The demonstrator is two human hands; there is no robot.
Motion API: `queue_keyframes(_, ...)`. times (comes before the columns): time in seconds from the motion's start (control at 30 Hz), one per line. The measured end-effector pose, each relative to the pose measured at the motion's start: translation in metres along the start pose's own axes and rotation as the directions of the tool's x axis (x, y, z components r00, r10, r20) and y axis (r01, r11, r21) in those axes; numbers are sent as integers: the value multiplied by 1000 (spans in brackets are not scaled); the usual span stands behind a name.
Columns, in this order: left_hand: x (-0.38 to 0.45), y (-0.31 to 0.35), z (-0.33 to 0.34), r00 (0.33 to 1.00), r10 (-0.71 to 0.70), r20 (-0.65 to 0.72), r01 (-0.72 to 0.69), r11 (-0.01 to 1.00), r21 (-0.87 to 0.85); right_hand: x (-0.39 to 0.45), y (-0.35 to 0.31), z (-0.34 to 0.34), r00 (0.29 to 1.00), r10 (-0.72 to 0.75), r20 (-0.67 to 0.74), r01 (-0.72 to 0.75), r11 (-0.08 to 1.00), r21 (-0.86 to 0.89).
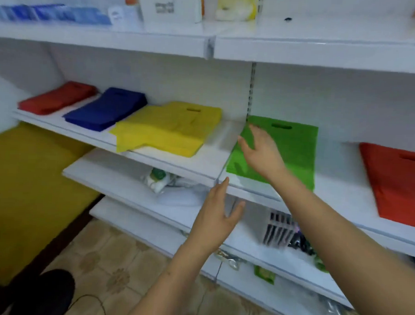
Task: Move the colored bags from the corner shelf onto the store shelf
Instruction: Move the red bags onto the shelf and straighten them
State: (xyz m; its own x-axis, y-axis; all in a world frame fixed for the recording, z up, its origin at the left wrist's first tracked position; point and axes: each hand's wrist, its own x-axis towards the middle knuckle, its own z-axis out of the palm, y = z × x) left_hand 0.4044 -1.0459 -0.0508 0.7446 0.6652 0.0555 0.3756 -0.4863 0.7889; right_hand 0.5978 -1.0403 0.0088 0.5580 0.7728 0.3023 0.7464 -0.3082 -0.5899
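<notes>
Nearest me, the left hand (217, 219) hangs empty with fingers straight below the shelf edge. Just beyond, at one o'clock, the right hand (261, 151) lies flat and released over the green bags (295, 149), seemingly already moved, as is the orange-red stack (395, 180) at three. Farther off, at ten to eleven o'clock, the yellow bags (169, 129), blue bags (108, 109) and red bags (58, 97) wait on the corner shelf (177, 162), so roughly three stacks remain.

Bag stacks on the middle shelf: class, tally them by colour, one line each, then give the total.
Red bag stacks: 2, one at the far left and one at the far right
Blue bag stack: 1
Yellow bag stack: 1
Green bag stack: 1
Total: 5
</notes>
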Motion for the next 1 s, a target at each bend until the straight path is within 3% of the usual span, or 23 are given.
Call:
queue_keyframes(0.27, -63, -119, -145, 949, -175, -260, 168, 985, -50, 13, -173, 148, 966, -225, 128, 209, 970, 125)
queue_keyframes(0.5, -53, -210, -244, 860, -292, -420, 302, 952, -42, 64, -281, 262, 917, -359, 172, 315, 919, 239)
queue_keyframes(1.0, 89, -380, -476, 729, -421, -540, 474, 879, -46, 274, -430, 471, 904, -304, 301, 160, 893, 421)
